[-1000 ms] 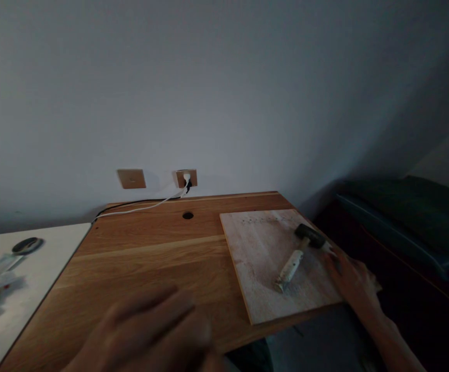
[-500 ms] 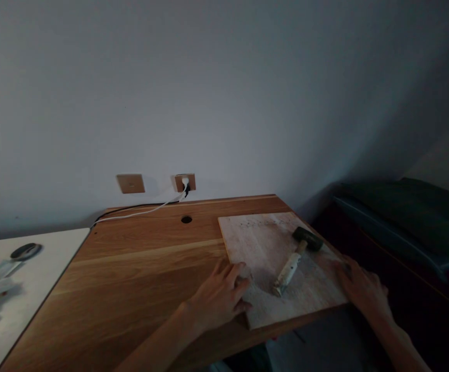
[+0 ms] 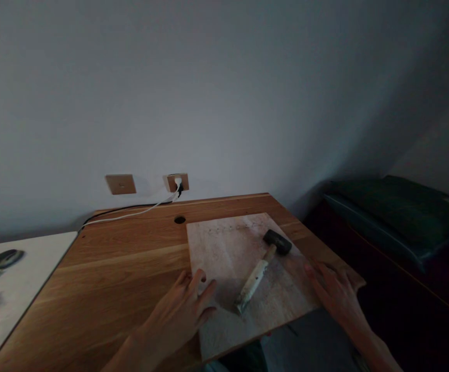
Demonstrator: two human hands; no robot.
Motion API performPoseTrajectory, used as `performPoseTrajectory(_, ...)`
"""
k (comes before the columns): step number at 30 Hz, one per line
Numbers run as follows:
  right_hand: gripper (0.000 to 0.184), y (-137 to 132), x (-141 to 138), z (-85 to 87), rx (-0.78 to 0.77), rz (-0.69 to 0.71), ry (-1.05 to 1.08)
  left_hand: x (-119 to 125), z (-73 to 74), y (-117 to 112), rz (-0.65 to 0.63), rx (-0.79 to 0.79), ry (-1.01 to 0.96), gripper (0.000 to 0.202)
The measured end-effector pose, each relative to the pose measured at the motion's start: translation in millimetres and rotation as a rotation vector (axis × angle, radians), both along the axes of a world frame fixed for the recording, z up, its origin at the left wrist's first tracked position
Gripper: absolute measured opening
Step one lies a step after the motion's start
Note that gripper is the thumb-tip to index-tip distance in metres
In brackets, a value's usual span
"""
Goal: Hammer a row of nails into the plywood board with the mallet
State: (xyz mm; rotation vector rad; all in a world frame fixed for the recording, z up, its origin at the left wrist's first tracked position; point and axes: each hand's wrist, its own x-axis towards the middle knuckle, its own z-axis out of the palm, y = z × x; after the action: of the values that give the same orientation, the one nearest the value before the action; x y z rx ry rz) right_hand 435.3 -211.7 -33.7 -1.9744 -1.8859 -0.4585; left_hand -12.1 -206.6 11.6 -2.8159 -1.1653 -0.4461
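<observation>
A pale, worn flat board (image 3: 220, 253) lies on the wooden desk, its front edge sticking out past the desk's front. On the board rests a mallet (image 3: 256, 275) with a dark head towards the back right and a white-smeared handle pointing at me. My left hand (image 3: 180, 310) is at the board's left edge, fingers apart and slightly bent, tips over the board. At the right edge, my right hand (image 3: 336, 294) lies with its fingers stretched out, fingertips at the board's side. Neither hand is on the mallet.
The wooden desk (image 3: 123, 279) has a cable hole (image 3: 180, 219) near the wall. Cables (image 3: 131, 212) run from a wall socket (image 3: 177, 182). On the left, a white table (image 3: 26, 279) holds a dark roll (image 3: 5, 259) and clear plastic. A dark green cushion-like thing (image 3: 395, 217) is at right.
The board has slid left and towards me, carrying the mallet with it. Both hands have moved left along with it, and bare desk now shows on its right.
</observation>
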Motion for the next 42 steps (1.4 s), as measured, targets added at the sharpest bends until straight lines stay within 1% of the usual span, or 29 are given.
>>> performPoseTrajectory(1,0.04,-3.3,-13.0,0.5,-0.024,0.078,0.01,-15.1,-4.5,-5.2,0.044,0.019,-0.016,0.04)
performPoseTrajectory(3,0.043,-10.0,-42.3,1.7,0.03,0.125,0.056,-48.8,-14.6,-15.4,0.093,0.013,-0.003,0.034)
performPoseTrajectory(5,0.044,-15.5,-72.1,3.2,0.034,0.235,0.085,-84.4,-23.9,-24.3,0.097,-0.007,-0.028,0.039)
performPoseTrajectory(6,0.045,-17.3,-85.8,4.1,0.035,0.277,0.095,-101.5,-27.2,-27.8,0.141,0.005,-0.065,0.04)
performPoseTrajectory(8,0.047,-17.9,-109.5,7.3,0.013,0.349,0.111,-131.4,-29.0,-31.3,0.338,0.011,-0.116,0.035)
performPoseTrajectory(10,0.048,-14.3,-129.2,13.3,0.009,0.382,0.126,-152.5,-23.5,-28.2,0.516,0.005,-0.111,0.036)
performPoseTrajectory(11,0.046,-11.2,-138.8,17.7,0.016,0.398,0.134,-159.3,-18.5,-23.4,0.573,-0.006,-0.095,0.038)
performPoseTrajectory(13,0.041,-4.4,-159.7,29.4,0.042,0.454,0.142,-166.5,-6.9,-7.0,0.619,-0.051,-0.062,0.041)
performPoseTrajectory(14,0.04,-1.1,-171.7,36.2,0.044,0.507,0.142,-167.7,-1.5,4.4,0.611,-0.082,-0.055,0.041)
performPoseTrajectory(16,0.046,4.9,-197.8,49.9,0.024,0.688,0.088,-167.9,6.2,31.3,0.576,-0.127,-0.077,0.043)
performPoseTrajectory(17,0.05,7.8,-211.3,55.7,0.008,0.79,0.028,-167.5,8.1,45.7,0.565,-0.128,-0.111,0.043)
performPoseTrajectory(19,0.051,14.5,-235.9,64.0,-0.029,0.917,-0.104,-166.7,8.7,72.5,0.536,-0.143,-0.189,0.042)
performPoseTrajectory(22,0.034,27.9,-259.8,68.0,-0.042,0.946,-0.22,-165.9,6.0,100.4,0.498,-0.26,-0.27,0.037)
performPoseTrajectory(24,0.025,37.2,-264.6,67.8,-0.067,0.948,-0.248,-166.0,3.7,108.4,0.469,-0.322,-0.3,0.035)
performPoseTrajectory(27,0.019,48.4,-258.2,65.7,-0.097,0.961,-0.226,-168.5,-0.3,108.6,0.445,-0.343,-0.379,0.032)
performPoseTrajectory(30,0.021,56.1,-242.3,60.6,-0.099,0.948,-0.217,-174.5,-5.2,103.7,0.438,-0.333,-0.47,0.03)
performPoseTrajectory(32,0.024,59.9,-230.0,56.9,-0.085,0.926,-0.222,-179.3,-8.1,101.3,0.44,-0.309,-0.483,0.03)
performPoseTrajectory(34,0.03,62.2,-219.3,56.5,-0.085,0.909,-0.212,-183.1,-10.0,100.4,0.443,-0.285,-0.484,0.029)
performPoseTrajectory(36,0.04,64.0,-213.5,62.4,-0.13,0.913,-0.177,-184.6,-10.1,100.6,0.44,-0.268,-0.485,0.029)
performPoseTrajectory(38,0.046,68.1,-215.0,75.3,-0.197,0.911,-0.123,-183.6,-8.4,101.5,0.428,-0.235,-0.498,0.027)
performPoseTrajectory(39,0.047,72.1,-218.9,83.5,-0.234,0.883,-0.102,-182.4,-7.0,101.9,0.425,-0.205,-0.512,0.026)
performPoseTrajectory(40,0.044,77.8,-224.5,91.8,-0.254,0.831,-0.083,-180.9,-5.7,102.2,0.426,-0.172,-0.528,0.025)
performPoseTrajectory(42,0.037,94.1,-239.7,106.2,-0.315,0.638,-0.11,-177.6,-3.8,102.6,0.441,-0.117,-0.553,0.024)
